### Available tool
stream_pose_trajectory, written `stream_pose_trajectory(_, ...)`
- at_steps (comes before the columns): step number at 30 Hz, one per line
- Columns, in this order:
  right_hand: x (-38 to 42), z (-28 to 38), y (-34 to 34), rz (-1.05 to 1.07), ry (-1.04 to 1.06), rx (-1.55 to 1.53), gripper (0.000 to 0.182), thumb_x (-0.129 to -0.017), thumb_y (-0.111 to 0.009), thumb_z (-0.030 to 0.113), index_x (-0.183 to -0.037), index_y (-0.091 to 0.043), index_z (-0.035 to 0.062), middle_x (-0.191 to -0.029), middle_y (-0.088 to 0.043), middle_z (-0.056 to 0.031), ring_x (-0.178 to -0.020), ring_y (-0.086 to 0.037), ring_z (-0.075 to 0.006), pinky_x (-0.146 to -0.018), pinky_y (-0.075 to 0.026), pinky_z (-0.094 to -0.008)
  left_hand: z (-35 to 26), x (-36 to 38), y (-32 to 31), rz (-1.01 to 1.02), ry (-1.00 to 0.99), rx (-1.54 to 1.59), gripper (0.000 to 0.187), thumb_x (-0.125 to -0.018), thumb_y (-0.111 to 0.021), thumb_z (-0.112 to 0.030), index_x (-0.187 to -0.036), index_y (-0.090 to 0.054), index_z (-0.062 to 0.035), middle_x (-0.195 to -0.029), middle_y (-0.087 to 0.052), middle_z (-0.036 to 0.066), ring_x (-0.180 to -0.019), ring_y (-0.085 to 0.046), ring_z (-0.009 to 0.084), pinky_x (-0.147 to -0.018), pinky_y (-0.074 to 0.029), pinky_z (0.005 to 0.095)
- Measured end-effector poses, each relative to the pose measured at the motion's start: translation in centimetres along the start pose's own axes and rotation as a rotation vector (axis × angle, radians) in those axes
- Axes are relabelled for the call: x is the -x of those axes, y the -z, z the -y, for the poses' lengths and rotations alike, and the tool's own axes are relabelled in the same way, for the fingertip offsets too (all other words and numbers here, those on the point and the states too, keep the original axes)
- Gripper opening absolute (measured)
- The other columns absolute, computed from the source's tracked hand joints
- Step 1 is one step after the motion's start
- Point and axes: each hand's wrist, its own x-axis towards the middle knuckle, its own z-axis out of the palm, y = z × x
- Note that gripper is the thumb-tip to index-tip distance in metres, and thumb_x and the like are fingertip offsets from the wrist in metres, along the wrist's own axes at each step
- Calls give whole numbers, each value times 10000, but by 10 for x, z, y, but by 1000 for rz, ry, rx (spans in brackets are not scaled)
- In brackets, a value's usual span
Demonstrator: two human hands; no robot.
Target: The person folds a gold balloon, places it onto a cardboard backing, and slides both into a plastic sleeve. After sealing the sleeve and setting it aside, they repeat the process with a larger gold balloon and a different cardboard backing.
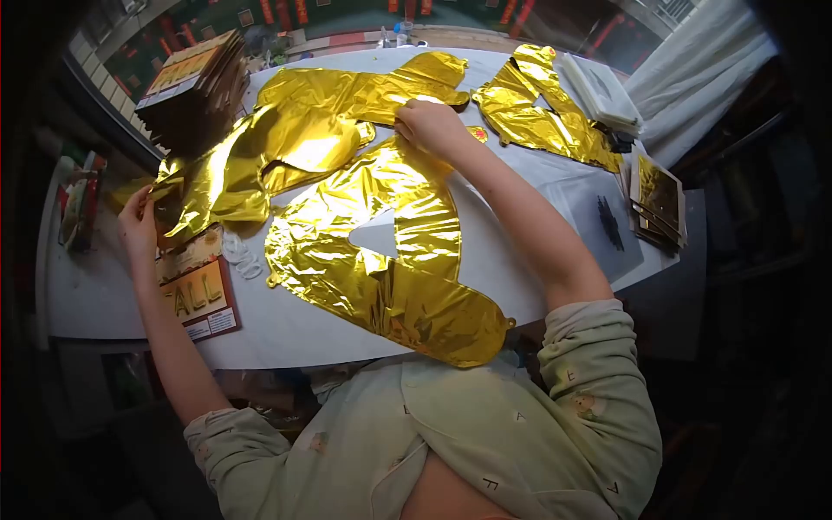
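Observation:
Several flat gold foil letter balloons lie over the white table. My left hand (137, 227) is at the left edge, its fingers pinched on the end of a crumpled gold foil balloon (227, 169). My right hand (431, 130) reaches to the back middle, fingers closed on gold foil where balloons overlap; exactly which piece it grips is hidden. Nearest my body spreads an A-shaped foil balloon (347, 282) with a triangular hole, its lower end over the table edge. Another A-shaped foil balloon (529, 108) rests at the back right, apart from both hands.
A tall stack of printed packages (191, 82) stands back left. Below my left hand lie a package lettered "ALL" (201, 295) and white ribbon coils (241, 256). To the right are white plastic bags (600, 94), black strips (608, 224) on clear plastic and a small package pile (656, 199).

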Motion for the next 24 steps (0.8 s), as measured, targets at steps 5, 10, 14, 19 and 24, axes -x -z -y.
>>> stream_pose_trajectory(5,-21,-3,13,149,28,148,142,-876,-728,194,-924,-797,79,-985,-764,-144,-923,-749,-360,-797,-596,-475,-95,11,0,-202,-260,-331,291,-1002,-664,-68,-1287,-726,-55,-1212,-754,181,-1128,-722,349,-979,-550,385)
stream_pose_trajectory(10,-44,-23,23,127,-70,-128,199,-779,-859,222,-960,-844,141,-917,-789,-127,-872,-755,-339,-785,-594,-450,-204,29,-64,244,-508,93,271,-974,-712,-85,-1241,-736,-42,-1228,-751,157,-1113,-719,352,-975,-549,384)
stream_pose_trajectory(14,-53,-29,33,204,-145,-197,211,-782,-859,252,-957,-839,137,-920,-788,-124,-876,-753,-335,-784,-590,-447,-271,48,-139,490,-599,82,391,-1012,-662,-183,-1385,-663,-65,-1424,-660,139,-1310,-616,333,-1137,-475,418)
stream_pose_trajectory(19,-54,-33,18,94,-107,-117,163,-859,-740,230,-962,-825,135,-923,-785,-127,-890,-748,-342,-804,-587,-458,-305,52,-212,449,-651,-60,414,-1021,-635,-237,-1400,-643,-69,-1453,-622,158,-1304,-604,353,-1121,-473,443)
stream_pose_trajectory(24,-51,-34,10,-11,-54,-105,148,-862,-738,207,-949,-787,97,-890,-767,-143,-849,-736,-366,-762,-564,-470,-297,71,-239,295,-594,9,353,-1011,-647,-252,-1318,-681,-79,-1440,-606,145,-1294,-597,342,-1094,-470,473)
